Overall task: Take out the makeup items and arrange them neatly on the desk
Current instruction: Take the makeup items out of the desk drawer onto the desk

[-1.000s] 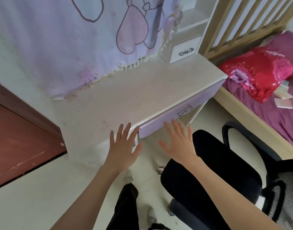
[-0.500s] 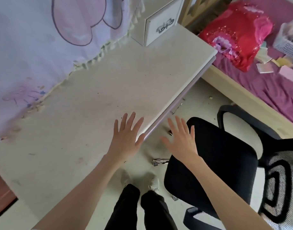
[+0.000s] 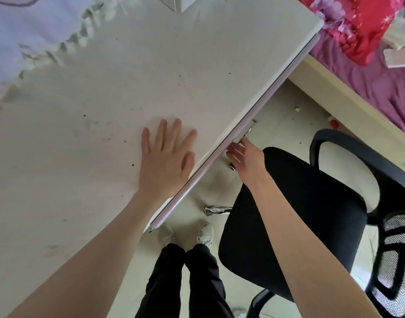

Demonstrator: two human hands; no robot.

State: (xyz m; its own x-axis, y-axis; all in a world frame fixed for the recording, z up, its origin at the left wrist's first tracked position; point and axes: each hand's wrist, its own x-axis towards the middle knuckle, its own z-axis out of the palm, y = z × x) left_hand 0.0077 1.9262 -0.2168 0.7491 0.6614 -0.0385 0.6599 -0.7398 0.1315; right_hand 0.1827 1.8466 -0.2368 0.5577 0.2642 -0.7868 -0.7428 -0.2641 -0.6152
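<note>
Head view: left hand [image 3: 166, 157] lies flat, fingers spread, on the speckled white tabletop [image 3: 105, 111]; right hand [image 3: 245, 154] reaches under its edge at the drawer handle [image 3: 248, 131], grip hidden; black chair [image 3: 295, 216] beside.

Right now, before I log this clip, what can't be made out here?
- Drawer contents: head view, hidden under the desk top.
- Right hand fingertips at the drawer handle: tucked beneath the desk edge, so its grip is unclear.
- Small white drawer unit: cut off by the top edge.
- Items on the bed: blurred.
</note>
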